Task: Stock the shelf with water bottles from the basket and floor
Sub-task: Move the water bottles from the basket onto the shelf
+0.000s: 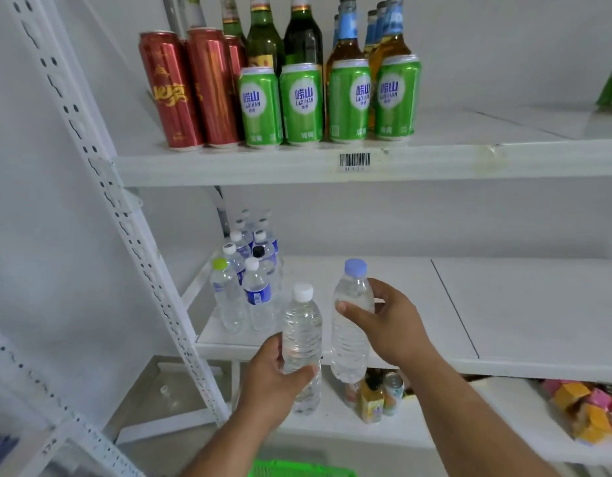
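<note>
A person's left hand [273, 380] grips a clear white-capped water bottle [302, 342] and the right hand [387, 325] a blue-capped bottle [351, 325], both upright before the middle shelf [504, 304], left of which stocked bottles [249, 280] blur rearward.

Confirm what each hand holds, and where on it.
Left hand grips the white-capped bottle around its lower body. Right hand grips the blue-capped bottle around its upper body, below the shoulder.

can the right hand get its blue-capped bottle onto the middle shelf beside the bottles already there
Probably yes: the right hand holds the blue-capped bottle just before the middle shelf, bare right of the standing bottles.
</note>
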Action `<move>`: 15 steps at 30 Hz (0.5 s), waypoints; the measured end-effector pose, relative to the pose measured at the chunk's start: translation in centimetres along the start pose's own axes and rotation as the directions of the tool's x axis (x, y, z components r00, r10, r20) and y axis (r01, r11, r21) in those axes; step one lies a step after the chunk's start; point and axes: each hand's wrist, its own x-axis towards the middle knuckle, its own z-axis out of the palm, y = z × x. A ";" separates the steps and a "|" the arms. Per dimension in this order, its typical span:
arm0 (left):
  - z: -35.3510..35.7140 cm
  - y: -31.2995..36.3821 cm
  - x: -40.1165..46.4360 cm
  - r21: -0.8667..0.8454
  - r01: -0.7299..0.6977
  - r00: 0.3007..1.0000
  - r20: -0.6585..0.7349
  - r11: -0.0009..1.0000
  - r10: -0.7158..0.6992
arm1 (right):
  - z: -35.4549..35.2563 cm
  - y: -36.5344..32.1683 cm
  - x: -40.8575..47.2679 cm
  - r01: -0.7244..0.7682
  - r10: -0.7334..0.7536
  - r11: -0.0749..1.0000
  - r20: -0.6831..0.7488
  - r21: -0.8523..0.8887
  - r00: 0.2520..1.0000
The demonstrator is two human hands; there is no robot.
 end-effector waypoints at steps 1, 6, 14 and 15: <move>0.2 0.1 0.7 0.008 0.003 1.000 -0.003 1.000 -0.003 | -0.1 0.1 0.6 -0.001 0.001 1.000 -0.005 -0.001 1.000; 0.5 0.1 4.3 0.074 -0.011 0.999 -0.037 0.997 0.013 | 0.2 0.7 4.0 -0.023 0.023 0.999 -0.022 -0.030 1.000; 0.5 -0.8 10.7 0.053 -0.021 1.000 -0.015 0.998 0.022 | 2.2 1.6 9.8 -0.074 0.063 0.979 -0.063 -0.191 0.996; 0.5 -0.9 11.4 0.055 -0.020 1.000 -0.010 0.998 0.020 | 2.4 1.5 10.4 -0.079 0.068 0.976 -0.062 -0.205 0.996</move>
